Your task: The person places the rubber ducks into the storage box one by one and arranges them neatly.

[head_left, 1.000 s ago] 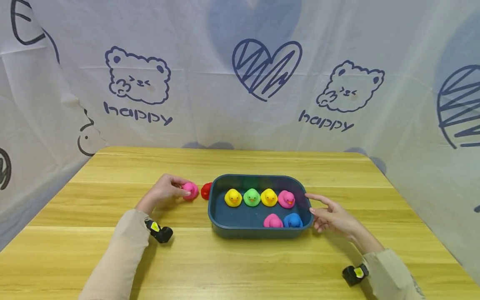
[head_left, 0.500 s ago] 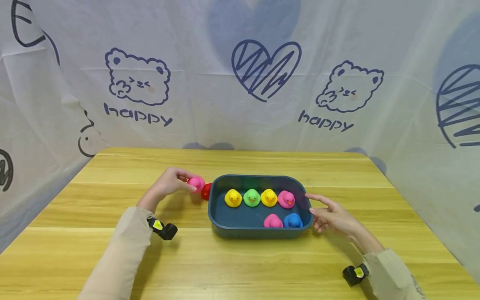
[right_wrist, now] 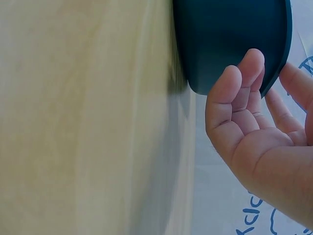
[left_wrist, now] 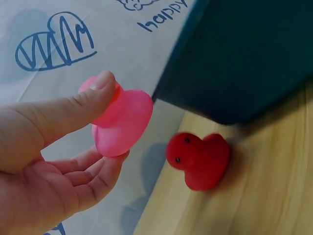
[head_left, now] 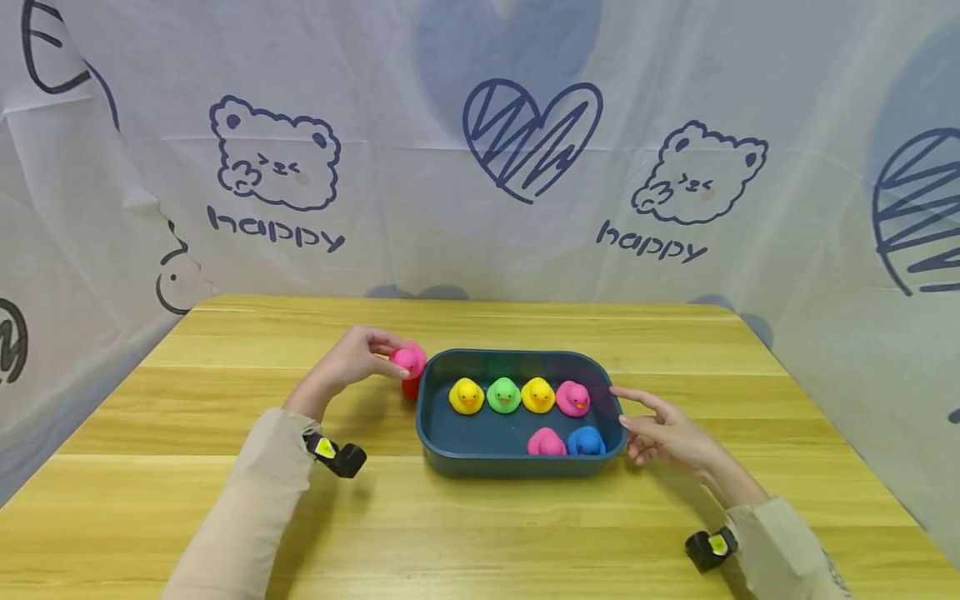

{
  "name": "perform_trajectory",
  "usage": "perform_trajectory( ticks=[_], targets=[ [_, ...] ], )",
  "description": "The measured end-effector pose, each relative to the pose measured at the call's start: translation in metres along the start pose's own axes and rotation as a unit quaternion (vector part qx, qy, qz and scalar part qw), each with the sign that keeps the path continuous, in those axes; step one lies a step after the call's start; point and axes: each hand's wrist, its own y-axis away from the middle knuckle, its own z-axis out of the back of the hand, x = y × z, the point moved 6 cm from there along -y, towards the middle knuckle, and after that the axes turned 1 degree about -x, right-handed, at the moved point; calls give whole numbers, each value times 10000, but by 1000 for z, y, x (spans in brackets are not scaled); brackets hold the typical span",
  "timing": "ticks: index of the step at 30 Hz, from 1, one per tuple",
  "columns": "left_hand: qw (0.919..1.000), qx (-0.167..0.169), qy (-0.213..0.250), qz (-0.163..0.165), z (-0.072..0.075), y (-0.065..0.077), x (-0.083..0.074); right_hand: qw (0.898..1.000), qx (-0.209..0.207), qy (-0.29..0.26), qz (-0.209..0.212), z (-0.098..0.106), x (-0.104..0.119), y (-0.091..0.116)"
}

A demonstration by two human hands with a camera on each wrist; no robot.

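Note:
My left hand [head_left: 358,357] pinches a pink rubber duck [head_left: 408,359] between thumb and fingers, raised off the table just left of the box. Below it a red rubber duck [left_wrist: 200,159] stands on the table beside the box wall, partly covered in the head view. The dark teal box [head_left: 517,467] holds a row of a yellow duck [head_left: 467,397], a green duck [head_left: 504,396], another yellow duck [head_left: 537,396] and a pink duck [head_left: 573,399]. Nearer its front wall sit a second pink duck [head_left: 547,443] and a blue duck [head_left: 586,442]. My right hand [head_left: 671,435] touches the box's right rim with extended fingers.
The wooden table [head_left: 480,542] reaches back to a pale cloth [head_left: 420,208] printed with bears and hearts. A black wrist camera [head_left: 337,456] is strapped to the left sleeve, another camera [head_left: 708,550] to the right one.
My left hand has lifted the pink duck off the table and carried it right, over the red duck to the box's left rim. The right hand and box stay put.

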Motion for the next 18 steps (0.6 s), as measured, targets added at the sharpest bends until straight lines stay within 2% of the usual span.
perform_trajectory(
  ticks=[4,10,13,18],
  targets=[
    [10000,-3,51,-56,-3,-2,-7,10000,-9,9,-18,1,-1,-1],
    [9981,74,591,173,-12,-3,-16,9998,-97,65,-130,2,-3,-1],
    [9976,125,648,199,-17,-3,-23,9997,-133,88,-169,3,-3,-1],
    [9964,403,745,79,-28,-6,-33,9998,-133,84,-143,3,-3,0]
  ],
)
